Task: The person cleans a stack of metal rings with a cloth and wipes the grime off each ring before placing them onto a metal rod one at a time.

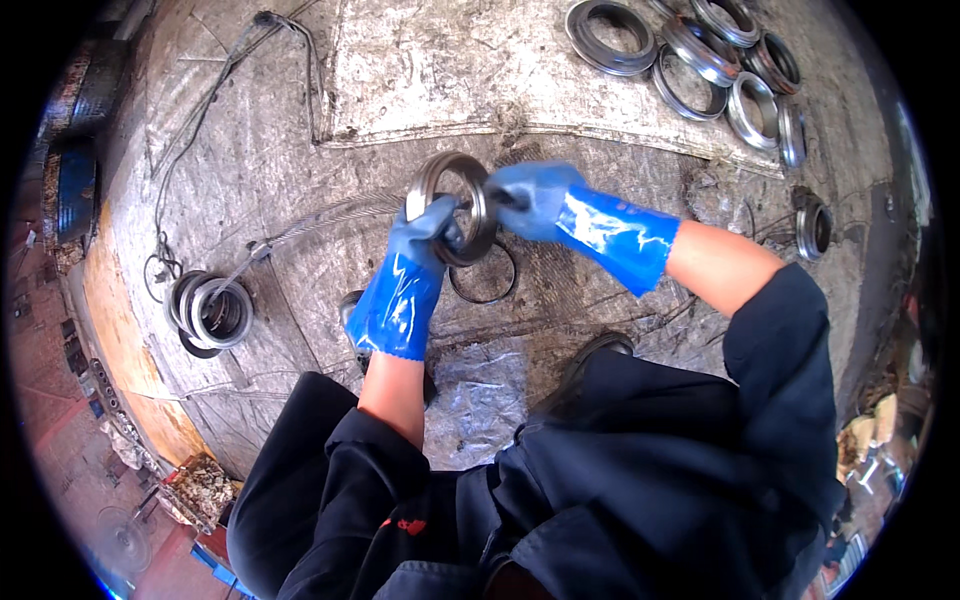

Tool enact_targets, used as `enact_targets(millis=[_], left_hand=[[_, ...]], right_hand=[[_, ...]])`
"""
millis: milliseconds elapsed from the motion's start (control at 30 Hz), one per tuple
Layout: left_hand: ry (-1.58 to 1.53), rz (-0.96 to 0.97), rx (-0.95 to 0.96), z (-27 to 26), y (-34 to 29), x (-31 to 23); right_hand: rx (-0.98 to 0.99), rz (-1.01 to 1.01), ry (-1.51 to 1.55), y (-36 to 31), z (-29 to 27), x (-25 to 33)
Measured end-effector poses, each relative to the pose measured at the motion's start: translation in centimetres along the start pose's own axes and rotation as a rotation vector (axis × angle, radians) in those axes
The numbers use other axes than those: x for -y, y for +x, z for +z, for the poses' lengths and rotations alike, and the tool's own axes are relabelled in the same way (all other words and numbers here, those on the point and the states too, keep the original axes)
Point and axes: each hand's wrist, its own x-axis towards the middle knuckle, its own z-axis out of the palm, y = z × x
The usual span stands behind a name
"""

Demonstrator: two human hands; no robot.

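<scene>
Left hand [425,232] closed around metal ring [430,177], right hand [528,200] curled at its rim, hold unclear, scrap-filled box [208,518]

Blur smears the right hand [530,200] beside the metal ring [428,183].

**Bright mat, bent edges**

Light is strongest toward the far edge of the mat [440,70]; glare whitens the glossy blue cuffs [392,318]. Motion blurs the right hand [530,198]. Fisheye distortion bows the mat's left edge.

The gloves [605,228] are blue, the ring [481,225] silver-grey, the floor sheet [265,170] mottled grey-brown.
</scene>
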Motion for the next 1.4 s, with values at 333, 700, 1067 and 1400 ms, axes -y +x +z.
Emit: enact_targets(millis=[333,700,1067,1400], left_hand=[[-0.281,-0.07,-0.024,-2.5,0.7,1.1],[0.211,0.056,-0.061,-2.6,-2.4,-10.3],[0.703,0.013,-0.238,-20.7,-2.3,-18.2],[0.593,-0.096,-0.725,-40.8,-4.2,-18.6]], right_hand=[[0.081,-0.017,-0.231,8.2,11.1,0.2],[0.187,-0.176,-0.521,7.6,1.0,5.3],[0.08,-0.45,-0.462,4.2,2.5,3.5],[0.022,-0.469,0.002,4.8,6.4,1.2]])
